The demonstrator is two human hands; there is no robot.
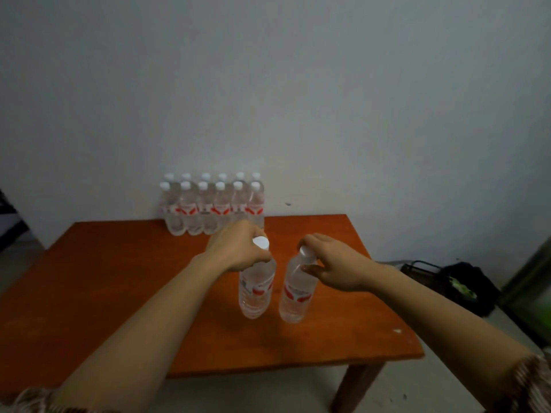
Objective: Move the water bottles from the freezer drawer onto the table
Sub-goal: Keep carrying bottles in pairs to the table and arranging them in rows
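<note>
Two clear water bottles with white caps and red labels hang over the orange wooden table (119, 281). My left hand (238, 248) grips the neck of the left bottle (256, 290). My right hand (331, 263) pinches the neck of the right bottle (295, 296). Both bottles are upright, side by side above the table's middle; I cannot tell whether their bases touch the top. At the table's far edge, against the wall, several identical bottles (213, 207) stand in two rows. No freezer drawer is in view.
A grey wall rises right behind the table. On the floor to the right lies a dark basket or bag (453, 281) with something green inside. A dark object shows at the far left edge (7, 216). The table's front right leg (357, 386) is visible.
</note>
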